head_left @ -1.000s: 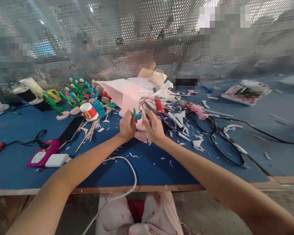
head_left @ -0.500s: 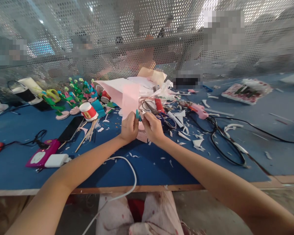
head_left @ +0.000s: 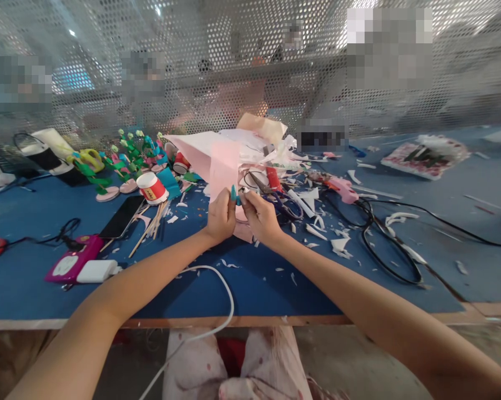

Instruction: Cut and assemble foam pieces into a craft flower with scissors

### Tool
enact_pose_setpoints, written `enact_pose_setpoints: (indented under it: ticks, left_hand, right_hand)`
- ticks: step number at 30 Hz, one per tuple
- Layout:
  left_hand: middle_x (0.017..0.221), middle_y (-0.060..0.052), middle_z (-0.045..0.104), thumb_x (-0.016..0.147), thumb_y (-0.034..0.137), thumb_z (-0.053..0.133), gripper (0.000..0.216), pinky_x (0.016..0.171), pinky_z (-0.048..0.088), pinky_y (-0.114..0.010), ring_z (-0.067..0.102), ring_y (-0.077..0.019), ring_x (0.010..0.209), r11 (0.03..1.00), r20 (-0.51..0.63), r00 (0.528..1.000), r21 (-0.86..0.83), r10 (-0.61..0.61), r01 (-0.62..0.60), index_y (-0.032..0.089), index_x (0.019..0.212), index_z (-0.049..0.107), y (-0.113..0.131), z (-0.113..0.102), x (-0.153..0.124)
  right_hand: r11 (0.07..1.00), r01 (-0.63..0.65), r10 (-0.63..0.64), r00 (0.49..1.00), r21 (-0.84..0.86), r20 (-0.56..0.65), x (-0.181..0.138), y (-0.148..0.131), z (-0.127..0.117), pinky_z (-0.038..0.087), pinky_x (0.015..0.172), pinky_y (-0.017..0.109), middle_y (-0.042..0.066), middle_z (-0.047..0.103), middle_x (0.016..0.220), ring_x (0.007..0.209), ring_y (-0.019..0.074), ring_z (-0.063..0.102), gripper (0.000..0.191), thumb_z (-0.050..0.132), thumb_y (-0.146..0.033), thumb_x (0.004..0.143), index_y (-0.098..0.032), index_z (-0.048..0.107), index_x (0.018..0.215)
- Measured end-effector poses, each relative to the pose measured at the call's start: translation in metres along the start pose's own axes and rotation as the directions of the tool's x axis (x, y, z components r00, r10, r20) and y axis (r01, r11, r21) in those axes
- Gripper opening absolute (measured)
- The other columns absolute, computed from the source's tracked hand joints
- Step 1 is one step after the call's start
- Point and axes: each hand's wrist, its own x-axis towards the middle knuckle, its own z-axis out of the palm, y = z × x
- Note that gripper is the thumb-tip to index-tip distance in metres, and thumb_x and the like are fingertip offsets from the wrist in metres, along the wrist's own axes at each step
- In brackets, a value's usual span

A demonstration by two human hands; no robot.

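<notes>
My left hand (head_left: 220,215) and my right hand (head_left: 260,218) meet over the middle of the blue table (head_left: 242,278). Both are closed in a pinch. Between the fingertips sits a small teal piece (head_left: 234,194), held mainly by my left thumb and fingers. My right fingers pinch right beside it; what they grip is too small to name. A pink foam scrap (head_left: 243,230) lies under the hands. Just behind them a folded pink sheet (head_left: 222,161) stands up, with scissors (head_left: 271,191) beside it.
A pink glue gun (head_left: 337,189) with black cable (head_left: 384,250) lies to the right. On the left are a white-and-red cup (head_left: 151,188), a dark phone (head_left: 121,218), wooden sticks (head_left: 148,230), green and pink craft figures (head_left: 125,161) and a pink device (head_left: 69,264) with white charger. Perforated metal screen behind.
The teal piece has shifted slightly right to sit between both hands' fingertips, and my right fingers have closed in on it. Arms stay in place.
</notes>
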Motion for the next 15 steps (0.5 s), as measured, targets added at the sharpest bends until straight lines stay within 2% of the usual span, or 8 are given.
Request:
enact_pose_setpoints:
  ticks: [7,12,15]
  left_hand:
    - [0.057,0.002,0.037,0.090,0.020,0.027,0.019,0.049,0.030,-0.024,0.039,-0.0103,0.049,1.000,0.017,1.000,-0.027,-0.008,0.008,0.019,0.072,0.034,-0.0004,-0.0015,-0.0011]
    - [0.055,0.003,0.037,0.091,0.026,0.024,0.023,0.050,0.031,-0.024,0.040,-0.0105,0.048,0.989,0.052,0.991,-0.074,-0.121,0.125,0.019,0.072,0.036,0.0027,-0.0011,-0.0025]
    - [0.055,0.003,0.039,0.091,0.031,0.025,0.027,0.051,0.033,-0.024,0.041,-0.0102,0.050,0.962,0.044,0.972,-0.136,-0.231,0.235,0.018,0.072,0.039,0.0030,0.0007,-0.0038]
  right_hand:
    - [0.998,0.008,-0.008,1.000,-0.056,0.009,-0.0001,-0.0043,-0.0021,0.031,0.055,0.024,-0.001,0.041,0.061,0.056,0.0112,0.038,0.022,0.034,-0.029,0.088,-0.020,0.038,0.068]
    - [0.994,-0.065,0.066,0.998,-0.088,0.007,-0.0001,-0.0058,0.0002,0.032,0.053,0.023,-0.001,0.042,0.060,0.055,0.0115,0.039,0.022,0.033,-0.030,0.087,-0.020,0.040,0.069]
    - [0.995,-0.051,0.051,0.999,-0.089,-0.003,0.0005,-0.0037,0.0009,0.033,0.053,0.023,-0.001,0.043,0.060,0.055,0.0115,0.040,0.022,0.032,-0.030,0.087,-0.020,0.041,0.070]
